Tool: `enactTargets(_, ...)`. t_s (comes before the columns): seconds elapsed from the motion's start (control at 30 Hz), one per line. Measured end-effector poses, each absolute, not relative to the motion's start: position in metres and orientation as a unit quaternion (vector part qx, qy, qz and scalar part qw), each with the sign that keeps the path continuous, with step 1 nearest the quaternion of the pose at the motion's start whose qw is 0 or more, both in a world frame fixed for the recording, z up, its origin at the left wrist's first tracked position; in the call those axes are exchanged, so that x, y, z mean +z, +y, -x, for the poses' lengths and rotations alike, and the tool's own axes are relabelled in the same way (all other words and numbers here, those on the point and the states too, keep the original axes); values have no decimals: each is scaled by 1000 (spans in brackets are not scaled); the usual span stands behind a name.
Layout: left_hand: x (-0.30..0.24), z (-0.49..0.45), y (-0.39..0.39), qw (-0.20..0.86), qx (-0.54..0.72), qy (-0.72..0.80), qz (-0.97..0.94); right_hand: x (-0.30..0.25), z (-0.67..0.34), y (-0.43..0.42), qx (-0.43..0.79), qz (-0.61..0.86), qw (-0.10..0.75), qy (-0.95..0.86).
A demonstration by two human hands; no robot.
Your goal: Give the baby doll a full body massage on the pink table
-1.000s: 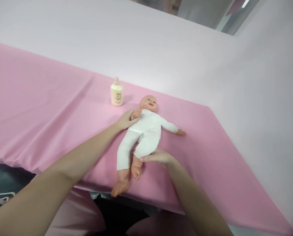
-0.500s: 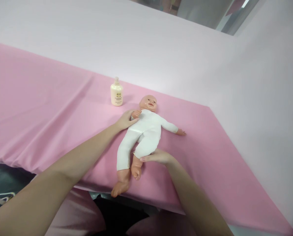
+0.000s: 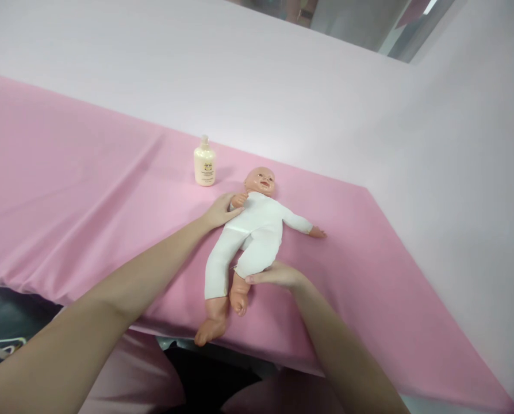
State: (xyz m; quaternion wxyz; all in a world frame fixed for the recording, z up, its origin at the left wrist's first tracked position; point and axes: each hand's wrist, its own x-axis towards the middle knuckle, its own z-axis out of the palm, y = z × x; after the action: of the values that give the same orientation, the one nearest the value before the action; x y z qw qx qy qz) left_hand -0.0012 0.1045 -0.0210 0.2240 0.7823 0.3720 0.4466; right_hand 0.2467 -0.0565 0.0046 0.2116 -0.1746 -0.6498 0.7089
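A baby doll [image 3: 257, 230] in a white bodysuit lies on its back on the pink cloth [image 3: 88, 201], head toward the wall, feet at the table's near edge. My left hand [image 3: 220, 211] is closed around the doll's upper arm and shoulder on the left side. My right hand [image 3: 276, 275] grips the doll's bent leg just above the bare foot, with the fingers pinched on the white fabric. The doll's other arm stretches out to the right.
A small cream lotion bottle [image 3: 204, 164] stands upright behind the doll's head, to the left. A pale wall [image 3: 283, 98] rises right behind the table and on the right side. The table's near edge [image 3: 265, 359] runs below the doll's feet.
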Motion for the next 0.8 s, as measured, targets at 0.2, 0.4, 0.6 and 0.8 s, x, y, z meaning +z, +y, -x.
enactTargets(0.2,-22,2,106,223,444,372,-784,5,-250,-57,701,181,217,-655)
enactTargets(0.4,-23,2,107,217,446,376,-783,12,-250,-58,693,228,202,-653)
enactTargets(0.6,-23,1,106,223,452,370,-780,11,-253,-60,671,250,214,-664)
enactTargets(0.8,-23,1,105,219,454,369,-780,7,-256,-58,662,319,202,-648)
